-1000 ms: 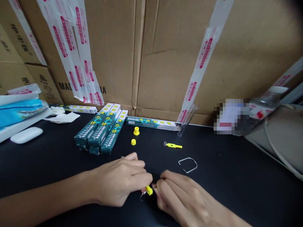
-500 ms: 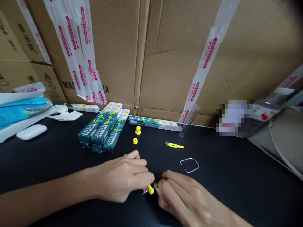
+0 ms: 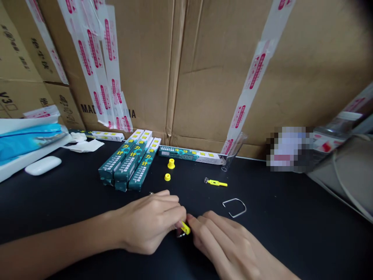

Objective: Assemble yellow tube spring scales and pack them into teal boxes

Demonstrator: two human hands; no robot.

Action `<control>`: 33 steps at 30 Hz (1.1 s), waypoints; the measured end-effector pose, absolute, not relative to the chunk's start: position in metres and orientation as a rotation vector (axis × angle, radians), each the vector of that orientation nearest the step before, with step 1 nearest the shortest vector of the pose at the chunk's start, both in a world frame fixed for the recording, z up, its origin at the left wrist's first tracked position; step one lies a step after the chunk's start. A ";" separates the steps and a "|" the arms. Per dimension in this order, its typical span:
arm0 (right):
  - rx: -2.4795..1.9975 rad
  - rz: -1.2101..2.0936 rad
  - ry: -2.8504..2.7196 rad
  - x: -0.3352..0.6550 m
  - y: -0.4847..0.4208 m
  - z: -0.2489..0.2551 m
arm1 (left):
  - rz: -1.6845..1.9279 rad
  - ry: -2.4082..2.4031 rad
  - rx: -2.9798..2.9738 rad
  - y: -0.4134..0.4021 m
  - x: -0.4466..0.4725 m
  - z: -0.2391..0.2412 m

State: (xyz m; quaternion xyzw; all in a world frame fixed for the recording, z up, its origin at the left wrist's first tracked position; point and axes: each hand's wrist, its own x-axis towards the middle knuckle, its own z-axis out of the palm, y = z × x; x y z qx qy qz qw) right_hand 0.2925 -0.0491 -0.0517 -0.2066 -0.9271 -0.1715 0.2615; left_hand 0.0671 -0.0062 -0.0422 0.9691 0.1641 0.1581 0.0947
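My left hand (image 3: 153,221) is closed around a small yellow plastic part (image 3: 185,228), whose end sticks out past the thumb and index finger. A bent metal hook (image 3: 181,235) shows just below that part, close to my fingertips. My right hand (image 3: 223,243) is closed in a pinch right beside the yellow part; whatever lies between its fingers is hidden. Beyond the hands lie a slim yellow piece with a small spring (image 3: 217,182), a D-shaped bent wire (image 3: 239,208), a yellow flanged cap (image 3: 171,164) and a smaller yellow cap (image 3: 167,177).
Several green-and-white force gauge boxes (image 3: 128,163) are stacked at the left. Another box (image 3: 189,154) lies along the cardboard wall (image 3: 140,70), and a clear tube (image 3: 231,155) leans there. A white rounded case (image 3: 43,165) sits far left; a plastic bottle (image 3: 326,140) stands at the right.
My hands have come closer together. The yellow part now slants downward to the right, and the hook beneath it has turned. The whole view has shifted slightly.
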 end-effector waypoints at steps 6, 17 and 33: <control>-0.602 -0.458 -2.558 0.288 -0.047 -0.053 | 0.438 0.520 2.879 -0.007 0.067 -0.039; -0.730 -0.357 -2.532 0.287 -0.061 -0.044 | 0.856 0.307 2.956 -0.006 0.077 -0.040; -0.755 -0.128 -2.394 0.277 -0.064 -0.045 | 1.062 0.303 2.800 -0.006 0.082 -0.049</control>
